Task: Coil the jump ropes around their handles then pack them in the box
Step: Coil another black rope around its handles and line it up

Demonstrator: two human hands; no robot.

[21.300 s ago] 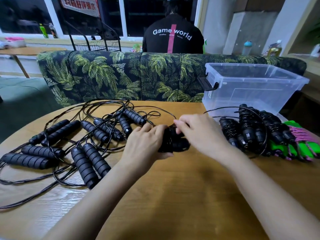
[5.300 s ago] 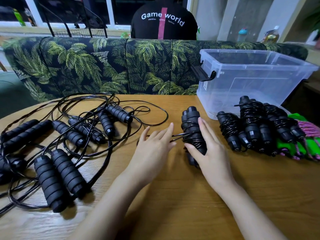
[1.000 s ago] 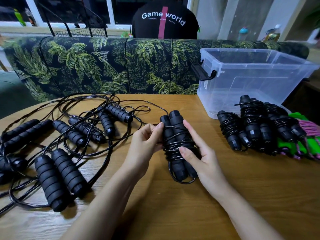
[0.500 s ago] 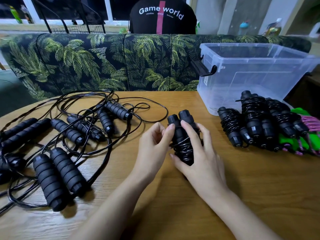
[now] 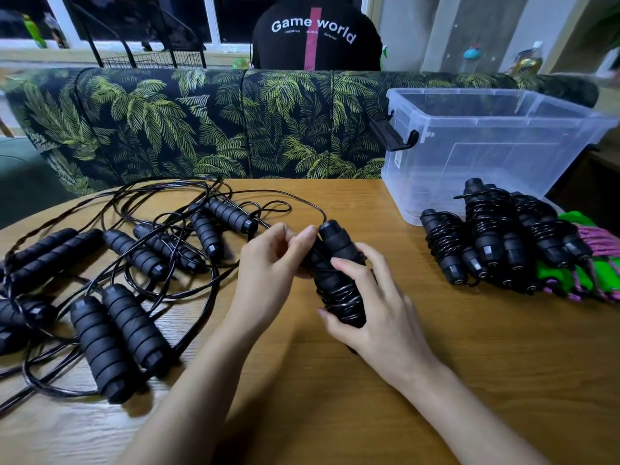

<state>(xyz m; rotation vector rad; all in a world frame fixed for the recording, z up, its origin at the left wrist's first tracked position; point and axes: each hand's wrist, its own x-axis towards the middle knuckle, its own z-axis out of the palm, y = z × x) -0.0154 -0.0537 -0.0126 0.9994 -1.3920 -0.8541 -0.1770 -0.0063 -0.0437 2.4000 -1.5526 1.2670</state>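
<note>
A black jump rope point(image 5: 339, 263), its cord wound round its paired handles, is held just above the middle of the wooden table point(image 5: 369, 414). My right hand point(image 5: 372, 310) grips the bundle from the right and below. My left hand point(image 5: 271, 273) pinches the cord at the bundle's upper left. Several uncoiled black ropes point(image 5: 127, 273) lie tangled on the left. A row of coiled black ropes point(image 5: 493, 236) lies at the right, beside green and pink ones point(image 5: 590, 266). The clear plastic box point(image 5: 496, 146) stands behind them, with nothing visible inside.
A sofa with a palm-leaf print point(image 5: 208, 125) runs along the table's far edge. A person in a black shirt point(image 5: 315, 35) sits behind it, back turned. Bare wood lies in front of my arms.
The bundle has turned in my hands and my left fingers have shifted up to pinch the cord near its top end. My right hand has slid lower along it.
</note>
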